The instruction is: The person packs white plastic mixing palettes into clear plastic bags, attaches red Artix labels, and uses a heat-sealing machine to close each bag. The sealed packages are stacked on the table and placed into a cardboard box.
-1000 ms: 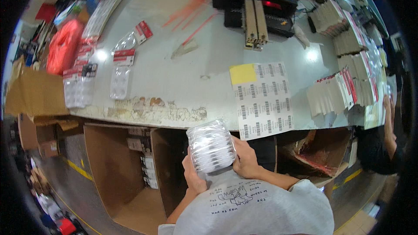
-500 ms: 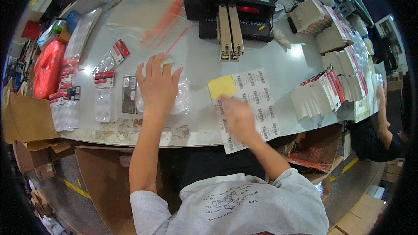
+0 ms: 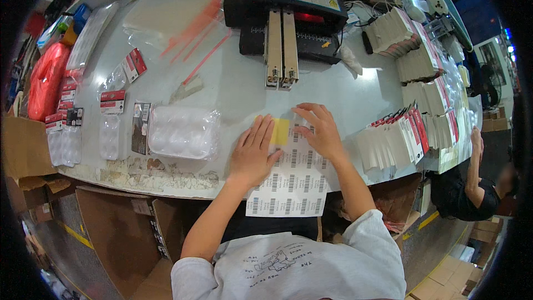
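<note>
A white sheet of barcode labels (image 3: 288, 191) lies in front of me, its lower end hanging over the table's front edge. At its upper left is a bare yellow patch (image 3: 281, 132). My left hand (image 3: 252, 154) rests flat on the sheet's left side, fingertips beside the yellow patch, holding nothing. My right hand (image 3: 322, 132) is at the upper right corner, thumb and forefinger apart against the sheet; whether a label is lifted there, I cannot make out. To the left sit a wrapped clear plastic tray (image 3: 183, 131) and a dark labelled card (image 3: 141, 128).
A black sealing machine (image 3: 294, 11) with two metal bars stands at the back. Stacks of white and red cards (image 3: 388, 139) fill the right side. Clear bags (image 3: 166, 16), carded packs (image 3: 112, 125) and a red bundle (image 3: 49, 80) lie left. A co-worker's arm (image 3: 474, 161) shows at right.
My left hand has moved right and down, off the wrapped tray and onto the label sheet. My right hand has gone up to the sheet's upper corner. The sheet has shifted toward me and straightened.
</note>
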`<state>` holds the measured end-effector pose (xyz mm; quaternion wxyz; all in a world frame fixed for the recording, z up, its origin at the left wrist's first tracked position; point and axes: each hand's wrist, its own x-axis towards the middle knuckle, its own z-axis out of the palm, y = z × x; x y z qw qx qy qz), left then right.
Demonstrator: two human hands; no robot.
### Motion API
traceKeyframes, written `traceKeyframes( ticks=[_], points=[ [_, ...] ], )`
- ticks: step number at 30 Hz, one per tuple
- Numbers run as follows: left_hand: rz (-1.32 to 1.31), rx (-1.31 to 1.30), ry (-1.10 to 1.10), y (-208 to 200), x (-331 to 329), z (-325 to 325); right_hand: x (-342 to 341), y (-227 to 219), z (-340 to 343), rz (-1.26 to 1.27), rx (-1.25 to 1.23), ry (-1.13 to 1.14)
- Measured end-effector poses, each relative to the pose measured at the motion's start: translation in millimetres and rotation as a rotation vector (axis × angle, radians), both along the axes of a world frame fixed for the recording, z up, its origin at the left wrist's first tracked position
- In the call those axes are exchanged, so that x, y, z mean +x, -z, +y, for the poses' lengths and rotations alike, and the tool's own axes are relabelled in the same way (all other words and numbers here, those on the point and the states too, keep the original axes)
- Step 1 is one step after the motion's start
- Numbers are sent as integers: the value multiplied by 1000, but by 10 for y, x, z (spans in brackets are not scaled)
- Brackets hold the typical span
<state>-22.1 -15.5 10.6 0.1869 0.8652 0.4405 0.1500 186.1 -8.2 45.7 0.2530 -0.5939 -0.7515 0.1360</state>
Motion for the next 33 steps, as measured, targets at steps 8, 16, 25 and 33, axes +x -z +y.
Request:
traceKeyframes(
  ticks=[8,16,25,33],
  points=[
    [25,52,123,-80,-22,337,95,234,153,390,-197,44],
    [26,96,162,1,-24,392,159,229,49,289,119,98],
    [-9,245,21,-303,128,334,21,-494,5,1266,191,193],
    [-364,304,-740,-607,-1046,-231,-1465,-890,884,909,-363,-334]
  ],
)
